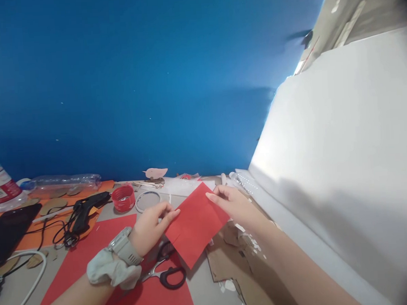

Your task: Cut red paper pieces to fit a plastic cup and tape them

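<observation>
Red paper piece (196,225) held in the air between both hands, just above the desk (202,289), tilted with one corner pointing down toward the scissors (165,270). Left hand (149,228) pinches its left edge, thumb on top and fingers curled under. Right hand (235,205) grips the upper right edge, fingertips pressed together on the paper. Left wrist carries a watch (125,247) and a white scrunchie (110,269).

Under the hands: a larger red sheet (93,258) flat on the desk, scissors lying on it, handles toward the person. Cardboard (230,265) and white scraps to the right. Glue gun (85,211) with tangled cord, red cap (123,198) and a clear ring (148,201) further back, plastic bottle (62,182) against the blue wall (152,82).

Risks, as judged: the grip is only at two edges, so thin paper can buckle or crease off-line if the hands pull unevenly. The lower corner hangs near the scissors and could snag. Scraps and glue gun cord crowd the work area; a sleeve or wrist drag could shift the sheet below.
</observation>
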`<state>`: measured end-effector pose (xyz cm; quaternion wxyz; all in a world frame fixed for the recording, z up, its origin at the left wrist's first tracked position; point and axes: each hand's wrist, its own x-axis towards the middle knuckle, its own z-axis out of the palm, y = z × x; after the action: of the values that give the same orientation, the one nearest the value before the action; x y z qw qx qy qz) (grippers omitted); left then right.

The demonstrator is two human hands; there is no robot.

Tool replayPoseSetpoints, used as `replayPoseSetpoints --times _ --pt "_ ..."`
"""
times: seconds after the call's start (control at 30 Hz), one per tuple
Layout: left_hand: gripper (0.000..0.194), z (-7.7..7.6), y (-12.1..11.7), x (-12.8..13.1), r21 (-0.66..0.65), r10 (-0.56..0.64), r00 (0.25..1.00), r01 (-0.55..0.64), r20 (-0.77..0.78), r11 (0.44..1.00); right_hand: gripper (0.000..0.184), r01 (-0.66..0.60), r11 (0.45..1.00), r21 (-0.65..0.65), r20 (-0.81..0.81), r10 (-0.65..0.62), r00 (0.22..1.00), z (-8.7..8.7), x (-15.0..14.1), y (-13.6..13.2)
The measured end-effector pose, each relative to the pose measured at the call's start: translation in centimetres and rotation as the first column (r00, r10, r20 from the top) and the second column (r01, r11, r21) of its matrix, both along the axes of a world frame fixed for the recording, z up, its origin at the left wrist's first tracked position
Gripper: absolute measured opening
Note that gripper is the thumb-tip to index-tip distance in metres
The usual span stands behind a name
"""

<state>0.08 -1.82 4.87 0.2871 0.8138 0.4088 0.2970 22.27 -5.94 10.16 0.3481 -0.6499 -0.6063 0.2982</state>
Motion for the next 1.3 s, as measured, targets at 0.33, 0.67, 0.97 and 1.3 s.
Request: replayPoseSetpoints --times 0.33,0.67,0.97,1.3 --pt "0.028 0.5 0.3 -0.4 0.103 -0.022 1.000 0.024 -0.014 0.994 0.036 -0.003 0.999 0.042 0.008 0.003 1.000 0.6 0.8 0.0" --pt "0.038 0.2 0.3 -0.4 0.153 0.082 0.995 -0.072 -0.063 0.986 0.036 0.023 0.997 0.068 -0.013 -0.022 1.000 1.6 1.5 -0.3" --pt "0.037 0.7 -0.1 -0.8 0.223 0.115 0.993 -0.107 -0.026 0.969 0.038 0.112 0.990 0.084 -0.158 -0.098 0.983 1.3 2.7 0.2" --pt "0.034 0.7 -1.3 0.3 0.231 0.246 0.939 -0.301 0.240 0.925 0.033 -0.023 0.999 0.035 -0.261 0.032 0.965 2.7 2.9 -0.4"
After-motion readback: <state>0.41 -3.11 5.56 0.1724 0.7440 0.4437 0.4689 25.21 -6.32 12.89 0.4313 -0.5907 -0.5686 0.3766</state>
